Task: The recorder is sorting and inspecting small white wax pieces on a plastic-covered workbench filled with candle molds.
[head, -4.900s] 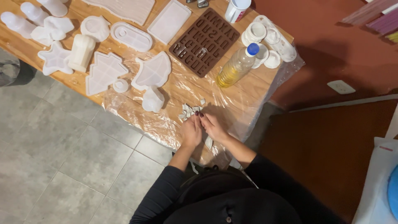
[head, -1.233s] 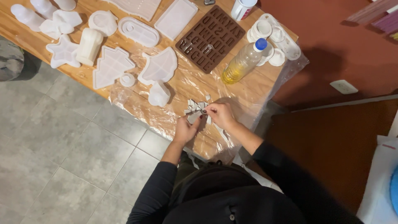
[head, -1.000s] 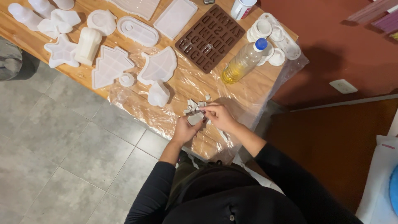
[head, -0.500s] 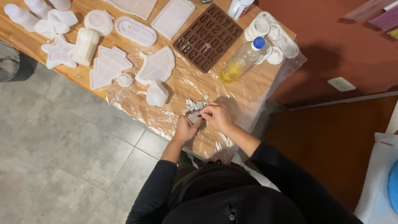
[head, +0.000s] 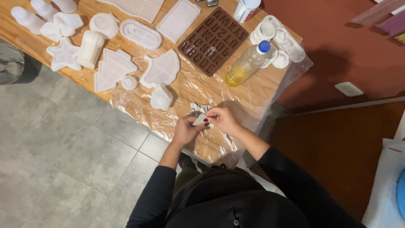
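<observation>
My left hand point(head: 184, 130) and my right hand point(head: 223, 120) meet over the near edge of a wooden table point(head: 25, 36) covered with clear plastic sheeting point(head: 249, 99). Together they hold a small white piece point(head: 199, 120), pinched between the fingertips of both hands. Just beyond the fingers lies a little heap of white fragments point(head: 198, 107). What the piece is exactly is too small to tell. Both arms wear black sleeves.
White silicone moulds lie across the table: a tree shape point(head: 112, 69), a star point(head: 63, 57), an oval point(head: 140, 33), a fan shape point(head: 162, 69). A brown letter mould point(head: 213, 40), a bottle of yellow liquid point(head: 247, 63) and white round cups point(head: 274, 36) stand further back. Grey tiled floor lies left.
My hands have stayed together at the table edge, shifting slightly right and up from 4.9 s ago while working the small white piece. The view has drifted a little.
</observation>
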